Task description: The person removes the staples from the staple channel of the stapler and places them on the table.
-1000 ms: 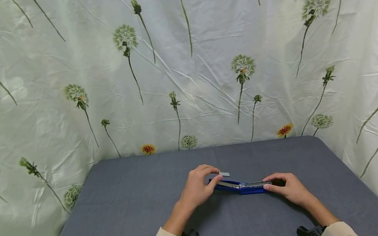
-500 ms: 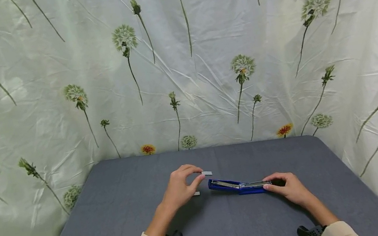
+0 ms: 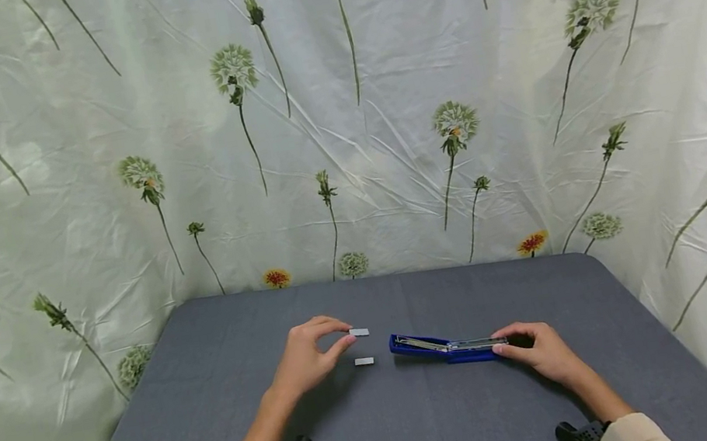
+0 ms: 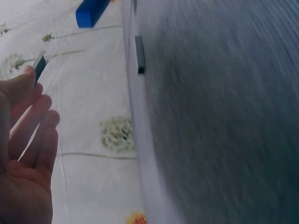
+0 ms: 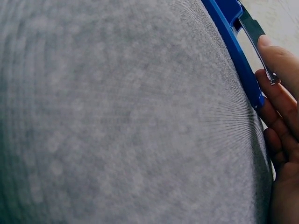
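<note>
A blue stapler [image 3: 418, 345] lies opened wide on the table, its metal inner parts facing up. My right hand [image 3: 543, 354] holds its right end between thumb and fingers; in the right wrist view the thumb [image 5: 282, 63] is on the metal magazine [image 5: 254, 35]. To the left of the stapler, my left hand [image 3: 303, 357] pinches a short strip of staples [image 3: 359, 332] between thumb and fingertips, above the table. A second staple strip [image 3: 364, 361] lies on the cloth just below that hand's fingertips, and shows in the left wrist view as a dark bar [image 4: 140, 55].
Dark grey cloth covers the table [image 3: 257, 316]. Behind and at both sides hangs a pale curtain [image 3: 332, 98] printed with dandelions. Black straps [image 3: 579, 437] sit at both wrists, below beige sleeves.
My left hand has moved left, away from the stapler's left end, carrying the staple strip. The second strip on the table has come into full view. My right hand and the stapler stay put.
</note>
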`<state>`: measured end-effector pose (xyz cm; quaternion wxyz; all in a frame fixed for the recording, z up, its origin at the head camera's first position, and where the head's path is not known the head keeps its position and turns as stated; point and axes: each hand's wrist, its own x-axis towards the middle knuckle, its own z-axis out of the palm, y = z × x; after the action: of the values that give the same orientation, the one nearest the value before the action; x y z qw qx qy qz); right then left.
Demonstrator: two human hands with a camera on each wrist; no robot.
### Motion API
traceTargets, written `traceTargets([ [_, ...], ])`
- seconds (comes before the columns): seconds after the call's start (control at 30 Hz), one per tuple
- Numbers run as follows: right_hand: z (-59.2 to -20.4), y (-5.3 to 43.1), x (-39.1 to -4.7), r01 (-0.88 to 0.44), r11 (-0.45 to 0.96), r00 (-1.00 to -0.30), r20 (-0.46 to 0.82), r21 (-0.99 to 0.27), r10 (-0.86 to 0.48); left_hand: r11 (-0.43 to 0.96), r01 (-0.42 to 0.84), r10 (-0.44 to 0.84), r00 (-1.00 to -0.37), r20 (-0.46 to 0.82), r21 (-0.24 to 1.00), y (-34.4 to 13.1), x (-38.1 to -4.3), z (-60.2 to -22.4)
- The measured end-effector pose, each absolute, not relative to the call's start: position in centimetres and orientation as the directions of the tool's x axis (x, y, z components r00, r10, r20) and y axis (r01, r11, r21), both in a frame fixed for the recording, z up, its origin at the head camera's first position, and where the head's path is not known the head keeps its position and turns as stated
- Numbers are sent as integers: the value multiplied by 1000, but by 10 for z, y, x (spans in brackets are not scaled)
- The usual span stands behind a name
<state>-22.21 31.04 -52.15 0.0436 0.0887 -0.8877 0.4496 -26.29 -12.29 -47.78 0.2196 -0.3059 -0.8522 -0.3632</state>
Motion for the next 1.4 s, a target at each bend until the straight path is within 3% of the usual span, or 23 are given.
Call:
traceTargets([
  [0.63, -522, 309, -223, -176, 577, -984, 137, -798, -112, 576, 542, 369, -840, 397, 611, -166, -269, -492],
  [1.4, -523, 311, -223, -175, 608, -985, 139, -774, -106, 598, 595, 489, -802, 344, 537, -172, -278, -508],
])
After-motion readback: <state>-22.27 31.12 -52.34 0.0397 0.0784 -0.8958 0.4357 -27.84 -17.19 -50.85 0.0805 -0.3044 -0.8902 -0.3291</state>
